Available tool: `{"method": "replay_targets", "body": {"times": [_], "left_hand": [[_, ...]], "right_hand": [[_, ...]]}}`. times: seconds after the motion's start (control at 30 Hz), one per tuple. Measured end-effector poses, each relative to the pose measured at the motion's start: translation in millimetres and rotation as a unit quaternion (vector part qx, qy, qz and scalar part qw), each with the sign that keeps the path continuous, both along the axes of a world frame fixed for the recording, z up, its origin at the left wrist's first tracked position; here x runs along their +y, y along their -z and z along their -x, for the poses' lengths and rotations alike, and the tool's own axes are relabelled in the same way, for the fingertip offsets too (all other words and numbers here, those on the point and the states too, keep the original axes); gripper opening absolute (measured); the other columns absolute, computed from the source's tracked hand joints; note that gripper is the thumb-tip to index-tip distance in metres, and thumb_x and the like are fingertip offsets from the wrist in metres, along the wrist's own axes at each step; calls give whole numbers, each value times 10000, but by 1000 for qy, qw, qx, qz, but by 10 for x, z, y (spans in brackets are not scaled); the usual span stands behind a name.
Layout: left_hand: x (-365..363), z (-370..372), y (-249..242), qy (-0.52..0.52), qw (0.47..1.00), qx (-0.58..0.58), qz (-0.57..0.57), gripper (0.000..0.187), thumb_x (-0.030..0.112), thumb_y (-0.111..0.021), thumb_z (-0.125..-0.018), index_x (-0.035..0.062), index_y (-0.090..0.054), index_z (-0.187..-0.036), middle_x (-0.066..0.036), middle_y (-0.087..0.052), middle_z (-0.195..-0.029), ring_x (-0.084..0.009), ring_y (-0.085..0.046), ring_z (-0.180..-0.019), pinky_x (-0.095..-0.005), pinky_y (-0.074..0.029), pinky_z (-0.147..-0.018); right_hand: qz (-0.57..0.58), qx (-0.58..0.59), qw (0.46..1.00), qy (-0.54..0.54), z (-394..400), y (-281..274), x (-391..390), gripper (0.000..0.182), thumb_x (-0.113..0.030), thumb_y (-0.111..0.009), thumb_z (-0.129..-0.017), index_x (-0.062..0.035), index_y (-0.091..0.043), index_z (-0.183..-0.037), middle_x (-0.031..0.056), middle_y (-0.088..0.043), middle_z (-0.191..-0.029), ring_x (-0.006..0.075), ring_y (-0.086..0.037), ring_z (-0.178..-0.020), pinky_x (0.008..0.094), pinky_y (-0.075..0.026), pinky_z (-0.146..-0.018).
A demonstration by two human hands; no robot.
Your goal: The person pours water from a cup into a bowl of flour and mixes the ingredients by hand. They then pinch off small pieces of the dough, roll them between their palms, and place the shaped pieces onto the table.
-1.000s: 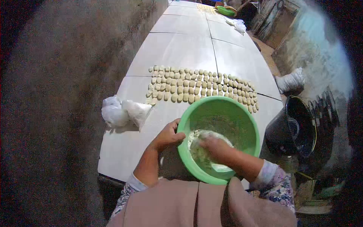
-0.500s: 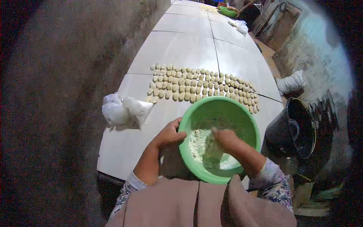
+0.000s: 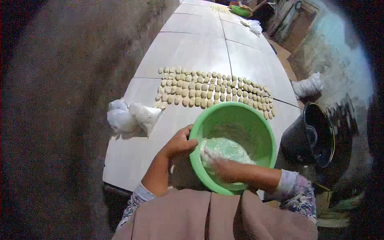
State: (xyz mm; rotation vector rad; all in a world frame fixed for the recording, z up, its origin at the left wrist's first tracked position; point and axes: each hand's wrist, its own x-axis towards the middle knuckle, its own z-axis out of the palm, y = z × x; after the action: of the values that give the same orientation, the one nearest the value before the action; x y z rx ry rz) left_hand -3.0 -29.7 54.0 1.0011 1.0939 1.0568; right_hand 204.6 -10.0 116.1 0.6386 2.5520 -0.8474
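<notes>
A green plastic basin [image 3: 259, 130] is tilted toward me at the near edge of the tiled table. My left hand [image 3: 181, 143] is closed on its left rim, thumb over the lip. Inside, a layer of white flour-like powder [image 3: 229, 149] covers part of the bottom. My right hand [image 3: 222, 167] is down in the basin at the powder's lower left, its fingers smeared by motion and dusted white. Just beyond the basin, small oval dough pieces [image 3: 198, 94] lie in several rows across the table.
Left of the basin stand a knotted clear plastic bag [image 3: 121, 116] and an opened bag of white powder [image 3: 147, 115]. A black bucket [image 3: 298, 140] is beside the table on the right, with a white sack [image 3: 308, 86] behind it. Another green basin [image 3: 241, 11] sits at the far end.
My right hand has swept left and toward me through the powder, which now lies spread differently over the bottom. My left hand keeps its hold on the rim.
</notes>
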Motion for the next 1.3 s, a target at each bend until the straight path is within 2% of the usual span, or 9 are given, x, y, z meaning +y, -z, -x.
{"method": "replay_targets", "body": {"times": [0.07,0.27,0.7,0.83,0.87,1.03,1.1,1.17,1.3], "left_hand": [[-5,9,25,-4,1000,-13,-6,457,92,-574,-703,7,-479,-1141,-52,-578,-934,-115,-540,-809,-262,-452,-751],[23,14,107,-9,999,-28,-37,513,155,-619,-705,-3,-465,-1168,-55,-579,-978,-118,-543,-831,-270,-450,-775],[-2,-10,47,-29,1000,-8,-9,534,101,-579,-678,1,-453,-1187,-66,-568,-997,-141,-536,-879,-283,-432,-819],[-11,-30,0,-36,999,14,19,521,84,-554,-685,15,-448,-1190,-59,-562,-982,-134,-534,-864,-272,-442,-786],[-31,-22,40,-29,999,-28,-5,517,94,-546,-700,14,-440,-1199,-59,-562,-980,-138,-536,-875,-283,-445,-788],[-10,-46,126,-16,998,50,-35,526,131,-556,-731,8,-417,-1224,-80,-559,-1011,-159,-537,-888,-293,-444,-797],[-10,-34,106,-26,994,101,-40,529,140,-559,-739,8,-413,-1230,-86,-557,-1023,-167,-536,-889,-296,-444,-798],[-12,44,318,-14,993,101,-56,531,153,-565,-751,8,-408,-1237,-91,-557,-1041,-171,-537,-886,-310,-448,-785],[-211,-94,38,-56,992,110,11,520,164,-557,-756,9,-416,-1232,-107,-570,-1025,-189,-553,-857,-330,-457,-765]], "right_hand": [[122,-145,978,92,39,39,-82,412,-129,-496,-808,-8,-413,-1193,260,-492,-1155,395,-525,-1032,465,-436,-869],[-88,154,984,-30,-139,452,73,171,-160,-474,-814,-40,-524,-925,208,-575,-781,389,-592,-762,480,-471,-666],[-226,33,970,82,-395,-43,382,153,-221,-596,-735,-118,-581,-847,159,-579,-635,351,-591,-623,447,-469,-549],[-172,137,975,25,-590,-93,368,383,-199,-581,-765,-68,-521,-1120,208,-574,-1017,366,-569,-927,438,-470,-779],[-90,-8,995,35,-585,-168,430,464,-187,-575,-778,-16,-453,-1191,230,-497,-1160,382,-510,-1042,431,-432,-879],[-87,42,981,169,-632,-102,614,367,-163,-595,-756,28,-522,-1062,221,-583,-1016,370,-561,-984,434,-464,-829],[219,92,886,398,-604,394,702,353,-185,-587,-769,0,-536,-1067,215,-594,-1003,367,-583,-945,443,-468,-802],[1,81,980,183,-463,699,586,358,-207,-582,-769,-38,-534,-1081,202,-595,-1019,355,-590,-938,447,-470,-783],[-34,59,995,-75,-280,279,4,281,-119,-460,-821,-54,-521,-1087,223,-588,-970,387,-585,-887,456,-460,-735]]}}
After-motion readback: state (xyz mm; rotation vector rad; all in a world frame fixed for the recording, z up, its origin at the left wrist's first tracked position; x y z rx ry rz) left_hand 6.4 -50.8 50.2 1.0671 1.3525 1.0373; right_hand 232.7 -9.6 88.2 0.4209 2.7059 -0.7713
